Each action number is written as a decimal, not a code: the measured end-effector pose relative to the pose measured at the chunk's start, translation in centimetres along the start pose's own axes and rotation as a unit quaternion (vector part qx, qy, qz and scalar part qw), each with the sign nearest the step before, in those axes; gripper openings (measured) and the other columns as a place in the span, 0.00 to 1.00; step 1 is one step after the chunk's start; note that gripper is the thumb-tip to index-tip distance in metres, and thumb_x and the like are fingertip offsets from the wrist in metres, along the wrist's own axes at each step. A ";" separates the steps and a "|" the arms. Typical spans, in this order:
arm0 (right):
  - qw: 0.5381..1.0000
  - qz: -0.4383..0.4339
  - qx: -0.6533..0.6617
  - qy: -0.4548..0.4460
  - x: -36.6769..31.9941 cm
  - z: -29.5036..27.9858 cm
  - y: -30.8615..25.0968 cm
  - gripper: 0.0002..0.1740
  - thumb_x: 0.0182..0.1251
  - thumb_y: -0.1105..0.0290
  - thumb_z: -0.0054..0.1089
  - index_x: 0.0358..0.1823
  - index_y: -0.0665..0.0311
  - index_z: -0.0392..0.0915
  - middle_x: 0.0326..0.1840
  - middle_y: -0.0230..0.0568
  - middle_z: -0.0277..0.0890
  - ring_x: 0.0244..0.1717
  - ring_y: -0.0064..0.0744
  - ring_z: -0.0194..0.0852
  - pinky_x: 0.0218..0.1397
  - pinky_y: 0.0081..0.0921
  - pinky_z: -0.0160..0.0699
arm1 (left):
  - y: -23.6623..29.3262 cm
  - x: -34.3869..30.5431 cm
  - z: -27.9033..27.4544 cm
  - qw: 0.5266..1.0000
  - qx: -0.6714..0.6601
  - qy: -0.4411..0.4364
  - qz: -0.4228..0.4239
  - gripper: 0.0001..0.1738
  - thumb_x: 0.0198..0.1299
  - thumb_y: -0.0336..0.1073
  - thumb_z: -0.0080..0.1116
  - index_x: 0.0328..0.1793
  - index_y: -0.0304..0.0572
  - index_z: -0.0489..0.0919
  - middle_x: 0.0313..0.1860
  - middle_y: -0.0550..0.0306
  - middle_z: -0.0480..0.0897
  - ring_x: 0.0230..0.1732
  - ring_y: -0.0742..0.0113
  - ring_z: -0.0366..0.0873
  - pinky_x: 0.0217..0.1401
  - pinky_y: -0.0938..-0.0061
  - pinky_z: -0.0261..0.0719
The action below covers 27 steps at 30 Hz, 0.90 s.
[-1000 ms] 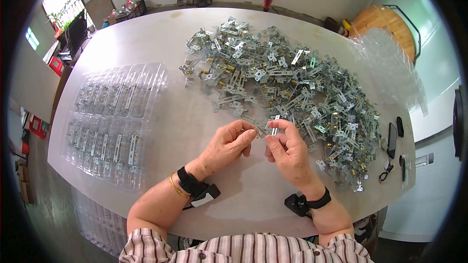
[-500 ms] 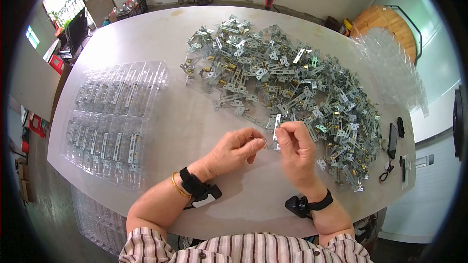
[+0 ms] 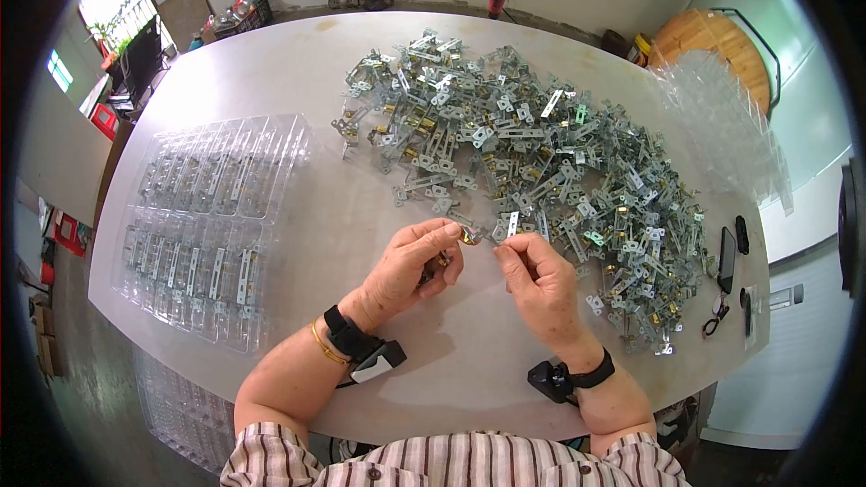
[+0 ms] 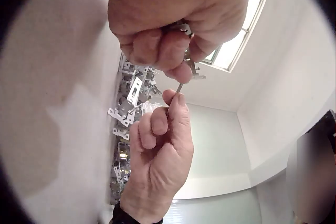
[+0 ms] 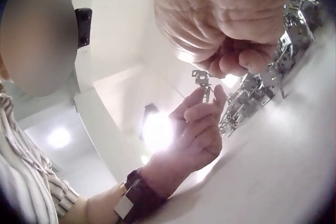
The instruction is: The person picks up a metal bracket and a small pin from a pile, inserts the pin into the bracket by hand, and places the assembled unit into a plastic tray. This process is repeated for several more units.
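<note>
Here, a small silvery metal bracket with a brass-coloured fitting (image 3: 468,235) is held over the table, just off the near-left edge of the heap. The left hand (image 3: 408,263) pinches its left end between thumb and forefinger, the other fingers curled around more metal in the palm. The right hand (image 3: 544,291) pinches at the thin right end. The long axis seems to run left to right between the two sets of fingertips, neither hand being clearly nearer; blur hides whether this is one piece or two meeting. Beyond and to the right spreads a large heap of loose silvery brackets (image 3: 532,167). Well to the left lies a clear plastic compartment tray (image 3: 287,155) filled with similar pieces, on the broad white table (image 3: 338,243). Clear plastic sheets (image 3: 722,117) lie far right.
</note>
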State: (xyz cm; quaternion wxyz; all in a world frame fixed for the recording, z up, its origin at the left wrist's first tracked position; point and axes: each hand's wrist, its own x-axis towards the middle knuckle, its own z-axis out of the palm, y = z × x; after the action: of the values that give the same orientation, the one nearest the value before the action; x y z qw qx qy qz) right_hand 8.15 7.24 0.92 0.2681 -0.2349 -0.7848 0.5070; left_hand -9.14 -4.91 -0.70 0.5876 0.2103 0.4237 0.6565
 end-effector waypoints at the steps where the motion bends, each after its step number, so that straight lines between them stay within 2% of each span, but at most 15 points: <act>1: 1.000 -0.002 -0.004 0.001 0.0 0.0 0.0 0.05 0.75 0.71 0.62 0.42 0.64 0.79 0.22 0.23 0.68 0.23 0.12 0.61 0.25 0.17 0.62 | 0.0 0.0 -0.1 1.000 0.005 -0.006 0.002 0.16 0.77 0.48 0.52 0.48 0.44 0.78 0.23 0.57 0.78 0.12 0.77 0.60 0.14 0.82 0.54; 8: 1.000 -0.008 -0.020 -0.003 0.0 -0.2 -0.1 0.05 0.75 0.70 0.63 0.41 0.64 0.79 0.21 0.25 0.69 0.23 0.13 0.61 0.25 0.18 0.63 | -0.1 0.0 0.1 0.999 0.045 -0.001 0.014 0.17 0.77 0.48 0.51 0.52 0.43 0.79 0.23 0.59 0.79 0.13 0.81 0.61 0.15 0.83 0.55; 12: 1.000 -0.008 -0.021 0.001 0.0 -0.2 -0.3 0.06 0.75 0.70 0.63 0.40 0.64 0.79 0.22 0.25 0.69 0.23 0.13 0.62 0.25 0.18 0.63 | -0.1 -0.4 0.5 0.991 0.128 -0.012 0.043 0.20 0.77 0.50 0.50 0.57 0.41 0.80 0.22 0.64 0.76 0.15 0.83 0.61 0.17 0.85 0.55; 15: 1.000 -0.017 -0.021 -0.016 0.0 -0.2 -0.1 0.06 0.76 0.70 0.61 0.45 0.64 0.77 0.22 0.25 0.70 0.24 0.13 0.62 0.26 0.18 0.63 | 0.0 -0.5 0.8 0.987 0.157 -0.019 0.038 0.20 0.77 0.50 0.50 0.58 0.42 0.80 0.22 0.65 0.77 0.16 0.84 0.61 0.18 0.86 0.55; 17: 0.999 0.025 0.006 -0.025 0.0 -0.2 -0.7 0.08 0.79 0.68 0.56 0.51 0.64 0.75 0.24 0.26 0.71 0.25 0.13 0.62 0.28 0.18 0.65 | 0.0 -0.5 0.7 0.987 0.154 -0.015 0.036 0.20 0.77 0.50 0.50 0.59 0.42 0.80 0.23 0.65 0.77 0.16 0.84 0.61 0.18 0.86 0.55; 18: 0.999 0.025 0.006 -0.025 0.1 -0.3 -0.8 0.08 0.79 0.68 0.56 0.51 0.64 0.75 0.24 0.26 0.71 0.25 0.13 0.62 0.28 0.18 0.65 | 0.0 -0.6 0.7 0.986 0.161 -0.009 0.033 0.20 0.77 0.50 0.51 0.58 0.42 0.80 0.23 0.65 0.77 0.17 0.85 0.62 0.19 0.86 0.55; 20: 0.990 0.088 0.056 -0.090 0.2 -0.7 -0.8 0.10 0.82 0.67 0.50 0.55 0.65 0.73 0.27 0.28 0.72 0.26 0.15 0.65 0.30 0.17 0.68 | -0.2 -0.5 0.7 0.986 0.167 -0.004 0.031 0.20 0.77 0.50 0.51 0.58 0.42 0.80 0.23 0.66 0.77 0.18 0.85 0.63 0.19 0.86 0.56; 21: 0.990 0.089 0.056 -0.090 0.1 -0.7 -0.8 0.10 0.82 0.67 0.50 0.55 0.65 0.73 0.27 0.28 0.72 0.26 0.15 0.65 0.30 0.17 0.68 | -0.4 -0.4 0.6 0.982 0.185 -0.018 0.040 0.20 0.77 0.50 0.51 0.58 0.42 0.80 0.23 0.66 0.77 0.19 0.85 0.64 0.20 0.86 0.57; 26: 0.955 0.168 0.213 -0.124 0.4 -1.1 -0.9 0.12 0.82 0.66 0.48 0.54 0.66 0.74 0.32 0.33 0.75 0.27 0.18 0.70 0.31 0.19 0.73 | -0.3 -0.5 0.7 0.977 0.200 -0.050 0.046 0.20 0.76 0.51 0.52 0.57 0.42 0.80 0.25 0.67 0.77 0.23 0.85 0.68 0.23 0.86 0.59; 27: 0.955 0.168 0.212 -0.124 0.5 -1.3 -0.9 0.12 0.82 0.66 0.48 0.54 0.66 0.74 0.32 0.33 0.75 0.27 0.18 0.70 0.31 0.19 0.73 | -0.3 -0.5 0.9 0.978 0.197 -0.053 0.049 0.21 0.76 0.51 0.54 0.57 0.40 0.79 0.26 0.67 0.77 0.25 0.83 0.71 0.25 0.84 0.63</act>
State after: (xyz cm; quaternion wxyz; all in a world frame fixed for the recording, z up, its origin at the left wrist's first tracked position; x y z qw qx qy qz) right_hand 8.62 8.11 2.26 0.1239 -0.2361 -0.6354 0.7247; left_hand -8.21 -5.13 -0.34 0.5233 0.3771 0.5019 0.5762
